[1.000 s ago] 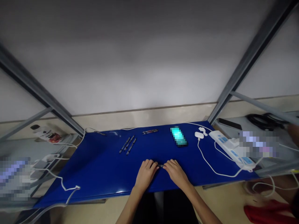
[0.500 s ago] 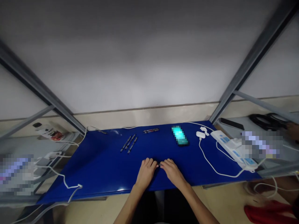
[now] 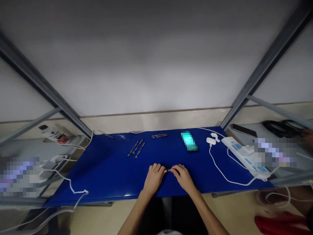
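My left hand and my right hand rest on the blue table top near its front edge, fingertips meeting. Between them they pinch a small dark object with a greenish end, mostly hidden by my fingers. Beyond my left hand lie three dark pens side by side, with a slim red-and-dark pen pair farther back. A pixelated, glowing phone lies ahead of my right hand.
White earbuds and their case sit right of the phone, beside a white power strip. White cables trail across the blue top. Metal shelf struts rise at both sides. Another person's hand shows at the far right.
The whole view has shifted slightly as my head moved. My hands stay together on the small dark object, and nothing on the table has visibly moved.
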Demonstrator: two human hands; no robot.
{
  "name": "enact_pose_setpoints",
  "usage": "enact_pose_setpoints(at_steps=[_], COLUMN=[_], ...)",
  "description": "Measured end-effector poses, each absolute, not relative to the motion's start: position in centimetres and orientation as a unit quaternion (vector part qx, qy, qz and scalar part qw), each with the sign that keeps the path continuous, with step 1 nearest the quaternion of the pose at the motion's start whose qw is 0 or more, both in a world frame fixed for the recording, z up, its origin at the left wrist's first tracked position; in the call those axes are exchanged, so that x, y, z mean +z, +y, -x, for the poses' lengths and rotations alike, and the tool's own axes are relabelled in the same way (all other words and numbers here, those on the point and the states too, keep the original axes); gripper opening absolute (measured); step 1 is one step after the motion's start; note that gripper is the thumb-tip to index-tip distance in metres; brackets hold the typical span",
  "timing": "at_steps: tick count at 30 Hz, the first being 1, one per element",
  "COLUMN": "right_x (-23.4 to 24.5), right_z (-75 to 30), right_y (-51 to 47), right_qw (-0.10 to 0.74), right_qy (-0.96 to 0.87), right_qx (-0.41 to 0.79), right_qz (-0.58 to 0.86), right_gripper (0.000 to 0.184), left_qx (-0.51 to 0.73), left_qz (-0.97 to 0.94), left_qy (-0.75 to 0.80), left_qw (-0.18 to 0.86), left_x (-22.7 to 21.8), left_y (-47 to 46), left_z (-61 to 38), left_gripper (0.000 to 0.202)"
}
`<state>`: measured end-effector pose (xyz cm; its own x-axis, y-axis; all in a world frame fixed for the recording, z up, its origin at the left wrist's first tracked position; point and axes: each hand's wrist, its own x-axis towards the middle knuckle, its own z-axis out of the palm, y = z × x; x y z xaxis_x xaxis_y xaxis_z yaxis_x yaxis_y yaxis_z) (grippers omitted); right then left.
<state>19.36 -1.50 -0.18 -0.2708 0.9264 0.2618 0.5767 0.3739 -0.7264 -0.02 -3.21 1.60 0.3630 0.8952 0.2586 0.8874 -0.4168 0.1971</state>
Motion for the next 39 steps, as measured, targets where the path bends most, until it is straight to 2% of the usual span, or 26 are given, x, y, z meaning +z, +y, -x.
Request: enact_pose_setpoints(at_steps=[2, 6, 10, 13, 18, 22, 27, 31, 35, 39], right_x=[-0.1, 0.3, 0.6, 0.7, 1.1, 1.3, 1.2, 1.2, 0.9, 0.4], right_z=[-19.4, -19.4, -19.4, -19.4, -19.4, -19.4, -19.3, -19.3, -19.3, -19.4], right_y=[-1.5, -1.6, -1.7, -1.7, -1.7, -1.6, -1.6, -1.6, -1.6, -1.5], right_qw=[0.357, 0.358, 0.364, 0.359, 0.351, 0.343, 0.338, 0.341, 0.34, 0.374], right_qy=[-0.736, -0.719, -0.718, -0.733, -0.74, -0.762, -0.757, -0.768, -0.757, -0.738], right_qx=[0.295, 0.341, 0.357, 0.345, 0.344, 0.331, 0.326, 0.309, 0.307, 0.319], right_qz=[0.493, 0.489, 0.474, 0.463, 0.459, 0.439, 0.455, 0.445, 0.466, 0.463], right_gripper=[0.007, 0.03, 0.037, 0.05, 0.047, 0.06, 0.051, 0.063, 0.047, 0.031], left_qx=[0.166, 0.17, 0.169, 0.173, 0.171, 0.177, 0.182, 0.197, 0.2, 0.197], left_qz=[-0.822, -0.819, -0.823, -0.821, -0.82, -0.817, -0.818, -0.814, -0.811, -0.806], left_qy=[0.544, 0.547, 0.543, 0.544, 0.545, 0.548, 0.545, 0.545, 0.547, 0.556], left_qw=[0.012, 0.013, 0.013, 0.017, 0.02, 0.026, 0.037, 0.053, 0.057, 0.052], left_x=[1.6, 1.5, 1.5, 1.6, 1.8, 2.0, 2.3, 2.6, 2.7, 2.5], left_y=[-3.2, -3.2, -3.2, -3.1, -3.2, -3.3, -3.3, -3.4, -3.4, -3.4], left_z=[0.0, 0.0, 0.0, 0.0, 0.0, 0.0, 0.0, 0.0, 0.0, -0.1], left_gripper=[0.025, 0.025, 0.024, 0.024, 0.025, 0.026, 0.027, 0.025, 0.027, 0.029])
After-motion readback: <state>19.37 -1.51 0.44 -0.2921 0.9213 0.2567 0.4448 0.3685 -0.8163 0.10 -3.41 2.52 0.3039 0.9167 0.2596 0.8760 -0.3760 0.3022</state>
